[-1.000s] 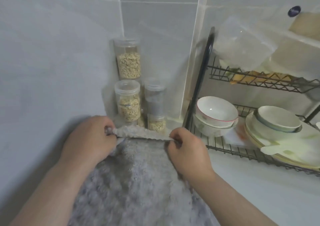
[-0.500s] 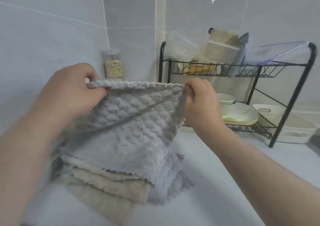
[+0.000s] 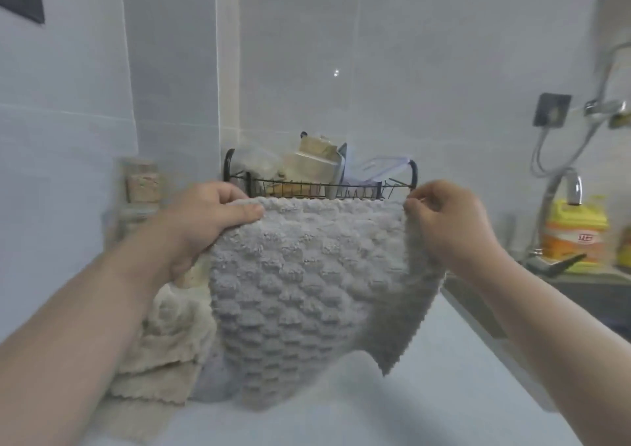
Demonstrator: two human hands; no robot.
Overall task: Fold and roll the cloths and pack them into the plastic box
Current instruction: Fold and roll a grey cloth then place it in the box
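Observation:
A grey fluffy cloth (image 3: 307, 292) hangs in the air above the counter, held up by its top edge. My left hand (image 3: 201, 220) grips its top left corner, thumb across the front. My right hand (image 3: 447, 220) pinches the top right corner. Under it on the counter lies a pile of cloths: a beige cloth (image 3: 164, 350) on the left and another grey cloth (image 3: 211, 384) partly hidden behind the raised one. Clear plastic containers (image 3: 379, 169) sit on top of the dish rack; I cannot tell which is the packing box.
A black wire dish rack (image 3: 321, 189) stands against the tiled wall behind the cloth. Clear jars (image 3: 141, 186) stand in the left corner. To the right are a sink (image 3: 587, 292), a tap (image 3: 570, 186) and a yellow detergent bottle (image 3: 573, 234). White counter (image 3: 392, 411) spreads in front.
Both hands have lifted the grey cloth higher and spread it wider, off the pile. My view has swung up and to the right, bringing the sink and tap into sight.

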